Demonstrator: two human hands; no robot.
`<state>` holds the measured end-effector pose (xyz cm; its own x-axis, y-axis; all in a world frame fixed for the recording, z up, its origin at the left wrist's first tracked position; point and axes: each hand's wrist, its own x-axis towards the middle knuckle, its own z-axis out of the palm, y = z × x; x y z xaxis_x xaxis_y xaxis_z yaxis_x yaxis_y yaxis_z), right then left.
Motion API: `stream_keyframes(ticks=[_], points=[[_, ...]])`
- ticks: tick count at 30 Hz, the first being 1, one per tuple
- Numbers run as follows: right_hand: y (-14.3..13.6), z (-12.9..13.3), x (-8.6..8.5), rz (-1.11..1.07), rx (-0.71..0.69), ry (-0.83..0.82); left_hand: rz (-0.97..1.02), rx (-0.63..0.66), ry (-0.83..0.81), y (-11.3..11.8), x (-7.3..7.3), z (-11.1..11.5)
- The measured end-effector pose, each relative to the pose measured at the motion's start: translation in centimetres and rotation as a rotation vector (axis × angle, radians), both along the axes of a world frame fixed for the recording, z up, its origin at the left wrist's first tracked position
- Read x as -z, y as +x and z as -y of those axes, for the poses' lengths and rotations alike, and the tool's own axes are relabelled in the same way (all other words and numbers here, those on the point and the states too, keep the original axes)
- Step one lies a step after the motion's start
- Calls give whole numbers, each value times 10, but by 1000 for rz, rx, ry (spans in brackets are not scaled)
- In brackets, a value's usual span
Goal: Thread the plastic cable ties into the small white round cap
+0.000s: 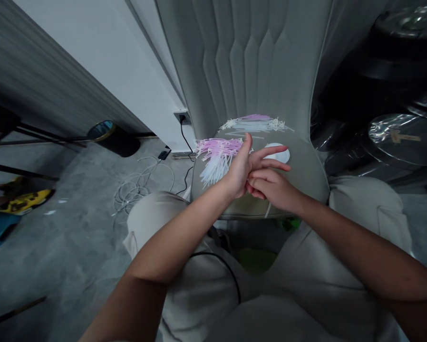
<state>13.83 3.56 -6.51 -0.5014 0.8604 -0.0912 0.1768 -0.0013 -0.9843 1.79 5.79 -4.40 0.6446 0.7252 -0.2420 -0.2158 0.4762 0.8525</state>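
My left hand point(240, 168) is over the chair seat, thumb up and two fingers stretched out, its lower fingers curled toward my right hand. My right hand point(276, 188) touches it from the right with fingers closed; whatever is in them is hidden. A thin white strip point(268, 210) shows just below my right hand; I cannot tell whether it is held. Left of my hands lies a pile of thin pink and white strips point(215, 159) with small knobby ends. Behind is a second bundle of strips point(251, 124). A white disc point(278, 153) lies partly behind my left fingers.
The grey padded chair point(259, 57) stands between my knees, against a white wall. On the floor at left are a coiled cable point(138, 185) and a black bin point(115, 137). A plug point(182, 118) is in the wall socket. Dark, shiny wrapped objects point(395, 137) crowd the right.
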Motion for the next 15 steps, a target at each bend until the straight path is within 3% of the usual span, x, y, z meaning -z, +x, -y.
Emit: stream_keyframes(ticks=[12,15], points=[[-2,-1,1,23,13,-70,-189,-69,-24,8,-7,3],[-4,-2,5,-5,26,-95,-189,-70,6,8,-3,1]])
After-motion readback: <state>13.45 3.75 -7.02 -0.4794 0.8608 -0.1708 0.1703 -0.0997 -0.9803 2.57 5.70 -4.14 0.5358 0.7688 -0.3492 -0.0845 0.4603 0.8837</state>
